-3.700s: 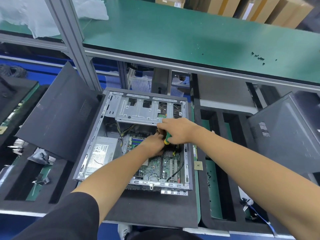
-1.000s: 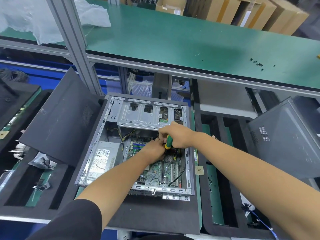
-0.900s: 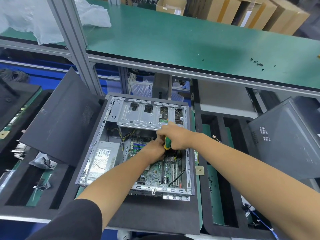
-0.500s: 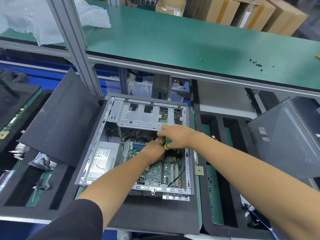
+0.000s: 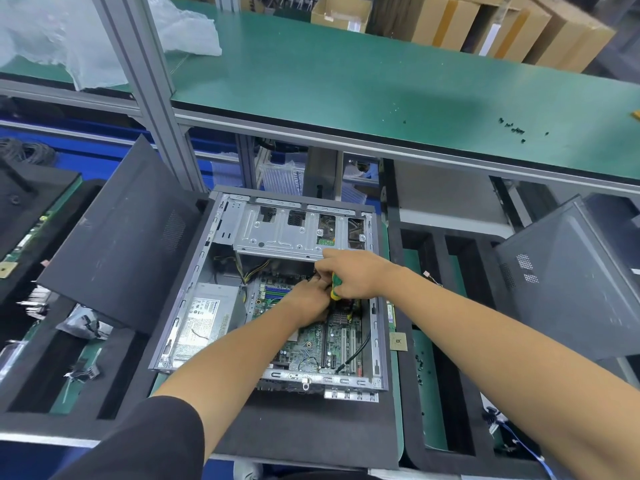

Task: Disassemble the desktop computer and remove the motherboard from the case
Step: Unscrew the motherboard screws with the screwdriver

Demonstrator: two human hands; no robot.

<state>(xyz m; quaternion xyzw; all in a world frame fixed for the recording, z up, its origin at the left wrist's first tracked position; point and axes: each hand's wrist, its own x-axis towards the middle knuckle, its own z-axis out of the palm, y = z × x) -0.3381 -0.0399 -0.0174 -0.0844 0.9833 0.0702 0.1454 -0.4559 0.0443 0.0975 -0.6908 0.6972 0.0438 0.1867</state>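
Observation:
An open grey desktop case [image 5: 376, 327] lies flat on a black foam mat. Inside it I see the green motherboard [image 5: 322, 344], a silver power supply [image 5: 207, 317] at the left and a metal drive cage [image 5: 277, 233] at the far end. My right hand [image 5: 356, 275] grips a green and yellow screwdriver [image 5: 335, 286], held upright over the board's far right part. My left hand [image 5: 308, 299] reaches into the case right beside the screwdriver, its fingertips hidden at the tool's shaft. The screwdriver's tip is hidden.
A dark side panel [image 5: 117, 237] leans at the left of the case, another dark case [image 5: 571, 282] stands at the right. Several small black screws [image 5: 512, 128] lie on the green shelf [image 5: 346, 81] above. A CPU chip [image 5: 398, 341] lies on the mat to the right.
Both hands stay at the same spot over the board. The right hand's grip on the screwdriver shifts slightly, as in turning it. The view has barely moved.

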